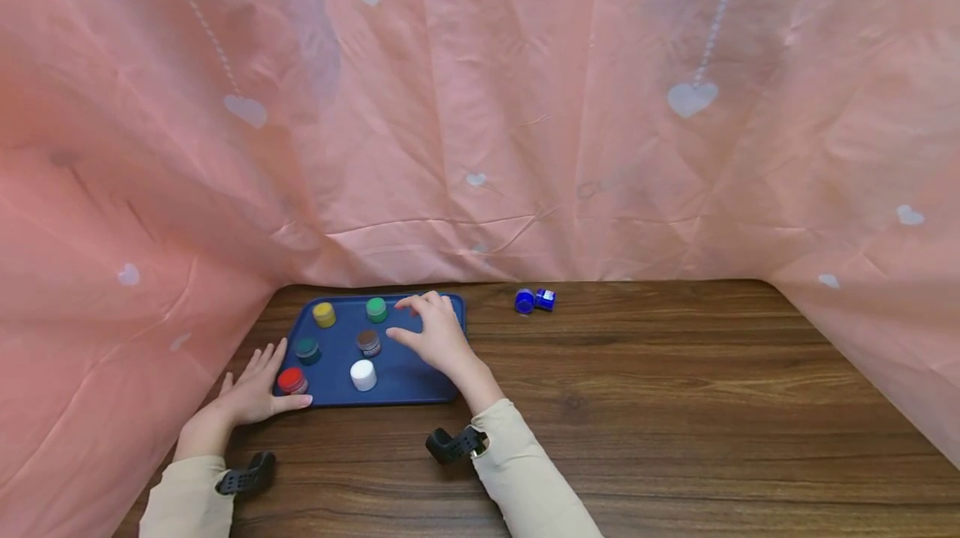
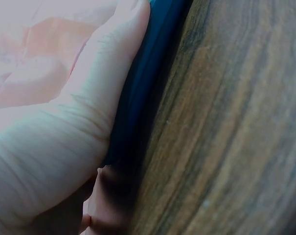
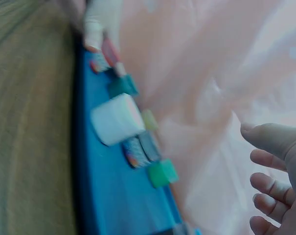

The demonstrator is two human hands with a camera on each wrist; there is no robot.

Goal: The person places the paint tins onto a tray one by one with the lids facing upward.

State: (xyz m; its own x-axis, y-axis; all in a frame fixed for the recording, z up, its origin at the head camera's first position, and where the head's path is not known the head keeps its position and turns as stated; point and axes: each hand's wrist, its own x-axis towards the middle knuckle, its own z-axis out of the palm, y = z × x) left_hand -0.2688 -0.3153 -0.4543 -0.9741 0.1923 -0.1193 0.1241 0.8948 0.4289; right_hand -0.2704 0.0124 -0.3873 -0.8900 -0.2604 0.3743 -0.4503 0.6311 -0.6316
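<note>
A blue tray [image 1: 420, 388] holds several small paint jars: a yellow jar [image 1: 324, 314], a green jar [image 1: 377, 309], a dark green jar [image 1: 307, 350], a brown jar [image 1: 368, 343], a white jar [image 1: 363, 374] and a red jar [image 1: 292, 381]. My left hand [image 1: 251, 392] rests against the tray's front left corner, fingers spread along the left side. Its thumb [image 2: 113, 58] lies along the front rim. Over the tray's right part, my right hand [image 1: 435, 336] hovers with thumb and fingers apart and nothing between them.
Right of the tray, near the table's back edge, two blue jars [image 1: 524, 300] sit close together on the wooden table [image 1: 675, 404]. A pink curtain [image 1: 540, 146] with white hearts hangs behind the table and along both sides.
</note>
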